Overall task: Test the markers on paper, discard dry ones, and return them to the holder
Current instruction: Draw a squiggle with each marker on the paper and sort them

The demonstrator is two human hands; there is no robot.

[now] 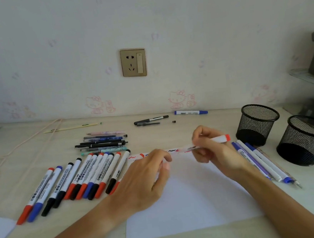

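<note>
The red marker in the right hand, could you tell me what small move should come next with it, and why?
Probably bring the red cap near the left hand onto the red marker. The right hand holds it low over the paper, tip toward the left, beside fresh red squiggles at the top edge, so it seems to write. Whether the left fingers grip the cap is unclear.

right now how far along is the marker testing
Early on. A few red and dark squiggles run along the top edge of the paper. The right hand holds a red marker over that edge; the left hand rests on the sheet. Both mesh holders stand empty, and the marker row lies beside the paper.
</note>
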